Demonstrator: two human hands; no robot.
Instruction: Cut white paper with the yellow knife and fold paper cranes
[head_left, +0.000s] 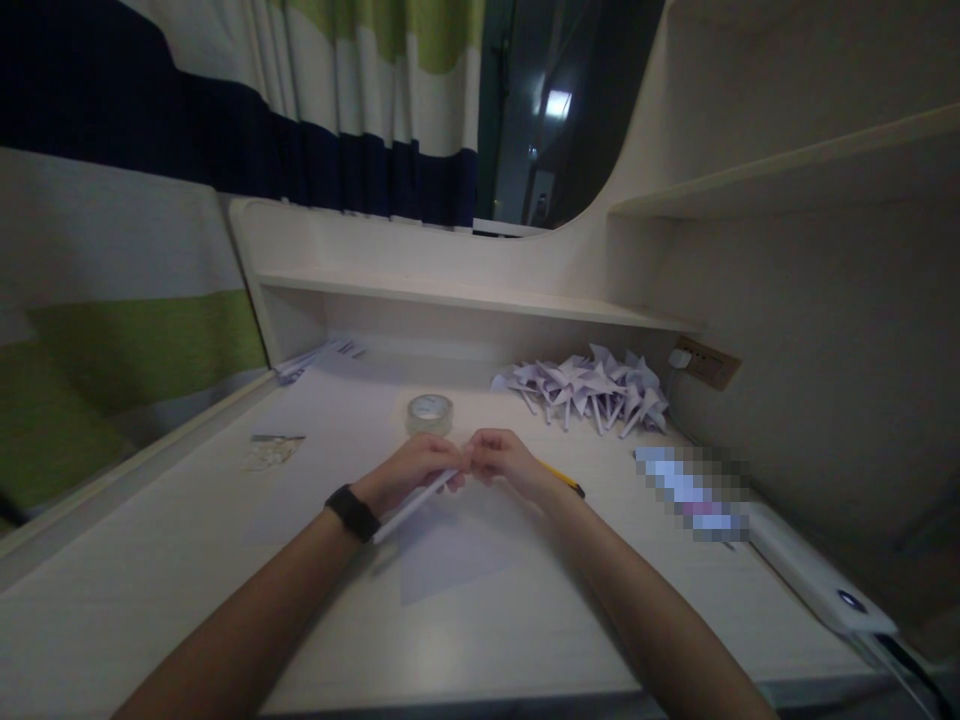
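Observation:
My left hand (412, 465), with a dark watch on its wrist, is closed around a thin rolled white paper tube (411, 510). The tube slants, its lower end close to that wrist. My right hand (506, 460) pinches at the tube's upper end, where the fingertips of both hands meet; the tip itself is hidden. Below the hands a sheet of white paper (457, 560) lies flat on the desk. A roll of clear tape (430, 413) stands just beyond my left hand. Partly behind my right hand is a yellow-and-black tool (562, 478), its kind unclear.
White paper pinwheels (589, 390) are heaped at the back right. Farther left lie a big paper sheet (337, 410), paper strips (304, 365) and small scraps (274, 455). On the right are a blurred-out device (690, 495) and a white power strip (817, 585). A low shelf (465, 293) overhangs the back.

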